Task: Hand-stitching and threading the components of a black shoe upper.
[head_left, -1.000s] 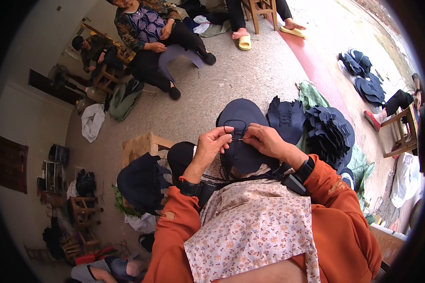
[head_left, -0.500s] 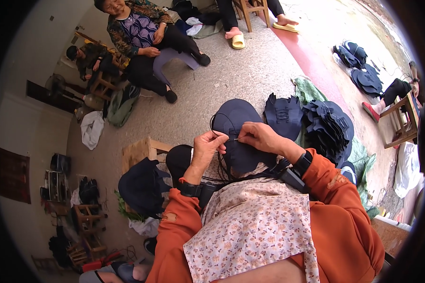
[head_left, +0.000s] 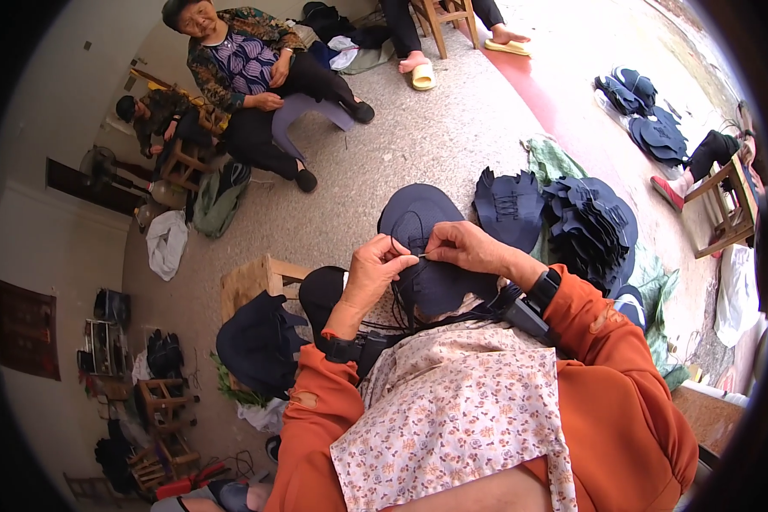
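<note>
A dark navy shoe upper lies across my lap, its rounded toe pointing away from me. Above its lacing area, my left hand pinches a black shoelace between thumb and fingertips. My right hand is closed on the same shoelace, the thumb and index finger meeting close to the left fingertips. A short, lighter end of the shoelace shows between the two pinches. Black lace also curves over the upper beside my left fingers. My hands cover part of the eyelets.
At right, a laced upper lies beside a stack of navy uppers on green sacking. More dark uppers rest at left by a wooden stool. A seated person is across the floor; other people sit farther off.
The lace loop at the left of the upper has drawn in. My left hand's fingertips have shifted slightly right, and both hands still pinch over the upper.
</note>
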Tool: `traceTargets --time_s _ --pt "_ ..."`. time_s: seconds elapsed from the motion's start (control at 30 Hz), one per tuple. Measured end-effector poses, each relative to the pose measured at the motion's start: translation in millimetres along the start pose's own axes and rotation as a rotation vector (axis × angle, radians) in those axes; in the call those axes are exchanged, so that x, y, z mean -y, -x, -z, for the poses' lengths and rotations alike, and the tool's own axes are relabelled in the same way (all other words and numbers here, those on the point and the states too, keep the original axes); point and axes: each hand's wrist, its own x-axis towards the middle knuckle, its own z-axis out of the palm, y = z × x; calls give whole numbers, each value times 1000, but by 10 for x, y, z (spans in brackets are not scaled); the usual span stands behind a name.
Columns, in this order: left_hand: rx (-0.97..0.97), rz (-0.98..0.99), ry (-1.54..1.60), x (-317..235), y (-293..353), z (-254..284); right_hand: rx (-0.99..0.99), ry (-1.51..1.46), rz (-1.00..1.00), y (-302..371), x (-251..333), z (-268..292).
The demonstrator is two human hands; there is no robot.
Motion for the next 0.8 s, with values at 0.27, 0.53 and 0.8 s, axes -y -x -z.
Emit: traceTargets --time_s 0.27,0.53,0.8 --pt "-20 121 437 -2 101 -74 -7 -157 -75 34 -38 11" --pt "-120 14 241 40 145 -92 40 -149 -69 12 -2 6" --pt "-43 160 441 80 100 -135 33 -164 -70 40 -13 -4"
